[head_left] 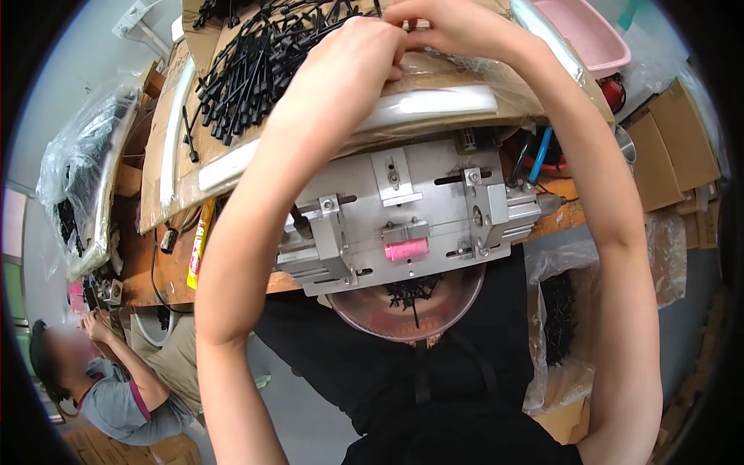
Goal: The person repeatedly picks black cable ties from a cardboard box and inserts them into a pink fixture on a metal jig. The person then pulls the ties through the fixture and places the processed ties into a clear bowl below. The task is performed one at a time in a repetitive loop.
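Beyond the slotted metal fixture point(364, 225), your left hand point(360, 48) and right hand point(440, 28) meet, fingers curled, grip untellable; best to separate black stemmed plastic pieces point(248, 74) singly, without snagging.

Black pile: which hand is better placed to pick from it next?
Probably the left hand: it is close beside the black pile, while the right hand is farther off, past the left.

L arm point(232, 302) & R arm point(632, 310) bare, reaching up fwd from below, elbows bent outward, forearms angled in twd ctr. L hand point(358, 54) back up, fingers curled, tips mostly hidden. R hand point(442, 27) just beside it, wrist bent, fingers flexed; grip unclear w/ both.
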Tool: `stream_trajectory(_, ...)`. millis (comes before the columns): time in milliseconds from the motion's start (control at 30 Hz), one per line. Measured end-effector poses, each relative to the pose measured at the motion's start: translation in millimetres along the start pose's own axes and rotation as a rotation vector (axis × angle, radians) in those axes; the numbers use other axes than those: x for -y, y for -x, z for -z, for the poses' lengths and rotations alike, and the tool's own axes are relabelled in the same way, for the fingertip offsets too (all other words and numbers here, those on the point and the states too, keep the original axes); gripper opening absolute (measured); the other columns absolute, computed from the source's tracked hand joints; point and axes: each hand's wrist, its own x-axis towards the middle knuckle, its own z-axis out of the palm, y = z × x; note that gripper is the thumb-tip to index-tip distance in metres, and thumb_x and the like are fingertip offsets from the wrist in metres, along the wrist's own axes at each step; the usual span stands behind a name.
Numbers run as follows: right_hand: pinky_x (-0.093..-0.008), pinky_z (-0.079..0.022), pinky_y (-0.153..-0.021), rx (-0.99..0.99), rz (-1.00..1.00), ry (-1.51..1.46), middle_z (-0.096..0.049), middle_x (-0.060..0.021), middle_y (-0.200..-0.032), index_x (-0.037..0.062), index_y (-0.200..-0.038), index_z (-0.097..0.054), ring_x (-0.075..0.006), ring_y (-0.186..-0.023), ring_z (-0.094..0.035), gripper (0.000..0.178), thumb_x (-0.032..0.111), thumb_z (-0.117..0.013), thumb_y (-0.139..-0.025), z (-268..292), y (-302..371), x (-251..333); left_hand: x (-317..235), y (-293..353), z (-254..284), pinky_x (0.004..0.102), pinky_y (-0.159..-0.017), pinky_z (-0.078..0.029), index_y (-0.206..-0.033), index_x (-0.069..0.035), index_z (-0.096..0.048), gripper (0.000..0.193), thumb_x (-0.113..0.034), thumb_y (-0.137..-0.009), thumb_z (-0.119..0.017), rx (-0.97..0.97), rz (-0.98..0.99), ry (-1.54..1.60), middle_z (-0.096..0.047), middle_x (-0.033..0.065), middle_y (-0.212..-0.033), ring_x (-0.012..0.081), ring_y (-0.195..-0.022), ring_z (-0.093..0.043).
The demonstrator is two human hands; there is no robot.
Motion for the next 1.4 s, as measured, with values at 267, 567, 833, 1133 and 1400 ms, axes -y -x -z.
stream_trajectory(267,-0.0336,-0.050,-0.082,0.001,0.036,0.102,-0.063,-0.0092,-0.092,0.0088,-0.100,-0.067,-0.0269,-0.094,-0.063,0.014,0.015,-0.067,-0.087,25.4,67.8,39.3,35.6,-3.5,60.0,0.0233,-0.088,-0.046,-0.114,-0.003,-0.067,0.022,-0.017,-0.099,-0.059,0.144,0.237,0.709,-0.066,-0.0010,-0.099,0.0062,-0.094,-0.058)
stream_trajectory(567,-0.0250,-0.054,-0.076,-0.474,-0.292,-1.032,-0.069,-0.0145,-0.102,-0.0001,-0.107,-0.062,-0.0136,-0.082,-0.063,0.018,0.011,-0.065,-0.093,33.9,54.1,16.5,54.7,-7.7,81.9,0.0194,-0.081,-0.054,-0.122,-0.004,-0.056,0.028,-0.017,-0.098,-0.060,-0.247,0.338,1.485,-0.062,0.0078,-0.103,0.0130,-0.093,-0.060)
stream_trajectory(833,-0.0221,-0.053,-0.074,-0.792,-0.213,-0.983,-0.069,-0.0157,-0.100,-0.0028,-0.118,-0.057,-0.0138,-0.082,-0.063,0.028,0.015,-0.060,-0.097,22.4,95.7,54.7,-79.2,115.0,37.2,0.0269,-0.080,-0.048,-0.131,0.003,-0.056,0.049,0.014,-0.083,-0.059,-0.334,0.372,0.350,-0.063,0.0058,-0.104,0.0117,-0.085,-0.055)
stream_trajectory(1133,-0.0287,-0.048,-0.085,-0.738,-0.205,-1.139,-0.068,-0.0138,-0.104,-0.0020,-0.121,-0.060,-0.0186,-0.096,-0.062,0.027,0.014,-0.056,-0.100,-1.2,149.2,77.4,-172.3,182.8,-40.7,0.0320,-0.082,-0.048,-0.141,0.011,-0.040,0.068,0.005,-0.076,-0.061,0.099,0.403,0.014,-0.052,0.0118,-0.099,0.0231,-0.088,-0.053)
stream_trajectory(1400,-0.0256,-0.049,-0.081,-0.781,-0.204,-0.588,-0.066,-0.0164,-0.109,-0.0032,-0.125,-0.055,-0.0165,-0.091,-0.061,0.028,0.003,-0.056,-0.098,-39.3,167.9,138.3,-170.8,179.3,-43.3,0.0329,-0.085,-0.048,-0.143,0.012,-0.035,0.073,0.005,-0.074,-0.060,0.175,0.405,-0.003,-0.051,0.0118,-0.100,0.0240,-0.090,-0.052)
